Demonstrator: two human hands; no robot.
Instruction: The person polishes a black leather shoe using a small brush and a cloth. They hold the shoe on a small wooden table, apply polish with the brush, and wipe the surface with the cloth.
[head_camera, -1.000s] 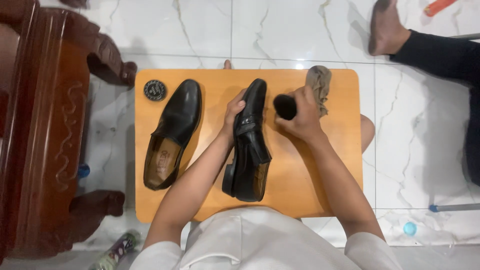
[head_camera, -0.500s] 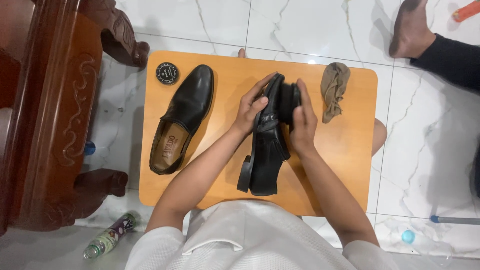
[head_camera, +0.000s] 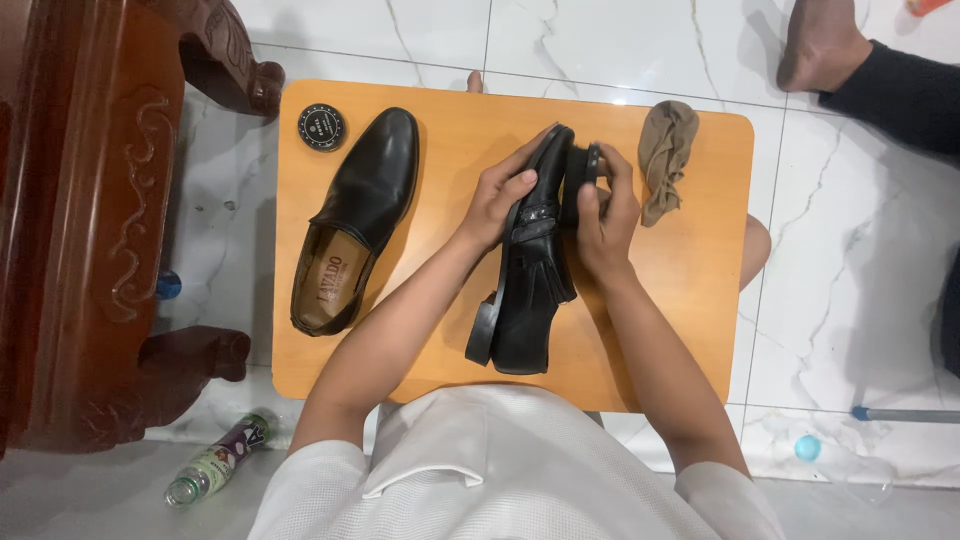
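Head view: left hand grips the black loafer, tipped on its side mid-table. Right hand clasps a shoe brush, pressed on the toe as before. Second loafer and polish tin lie left; the rag lies far right.

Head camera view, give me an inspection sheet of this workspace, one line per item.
Surface: small orange wooden table on a white marble floor.
Job's things: black shoe tipped on its side; round black brush against its toe.
Clutter: second black shoe lying flat, round black tin, brown cloth.
Hands: left hand steadies the shoe; right hand holds the brush.
Cables: nothing seen.
Surroundings: carved dark wooden furniture, plastic bottle, another person's foot.
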